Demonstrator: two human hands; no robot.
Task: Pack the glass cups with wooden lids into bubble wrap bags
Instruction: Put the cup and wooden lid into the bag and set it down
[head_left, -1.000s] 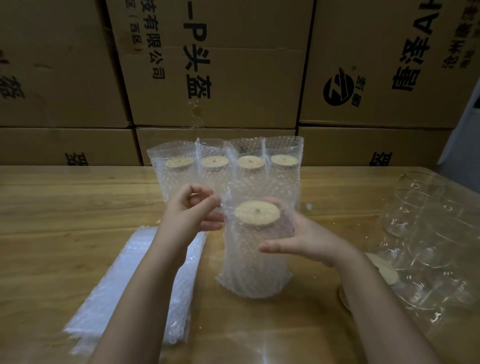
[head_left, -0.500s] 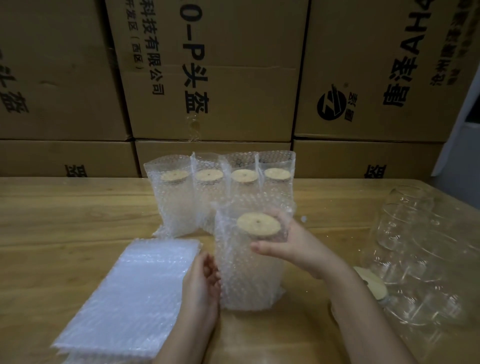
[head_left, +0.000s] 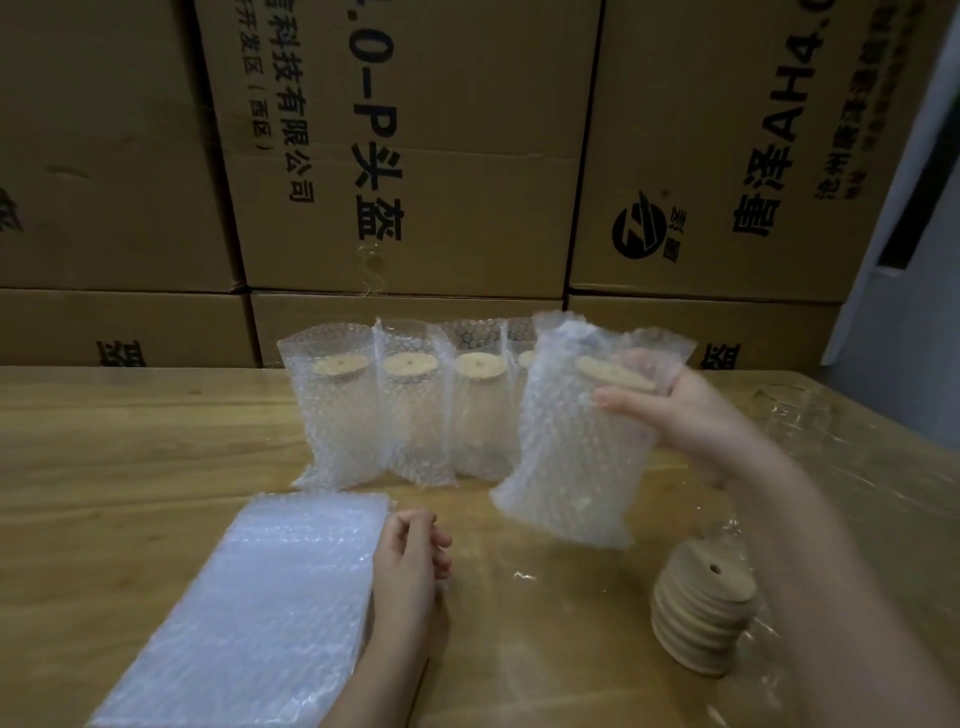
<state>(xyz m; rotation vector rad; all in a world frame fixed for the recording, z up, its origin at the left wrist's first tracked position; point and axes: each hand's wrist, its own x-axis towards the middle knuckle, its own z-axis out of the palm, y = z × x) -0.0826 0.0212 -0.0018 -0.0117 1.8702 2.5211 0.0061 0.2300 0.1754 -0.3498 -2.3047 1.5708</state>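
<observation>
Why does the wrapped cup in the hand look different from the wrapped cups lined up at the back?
The held cup is tilted, off the table; the row of cups stands upright on it. The right hand grips the held cup near its top; no hand touches the row of cups. The held cup is nearer, hiding the row's right end. All are in bubble wrap bags with wooden lids.
</observation>
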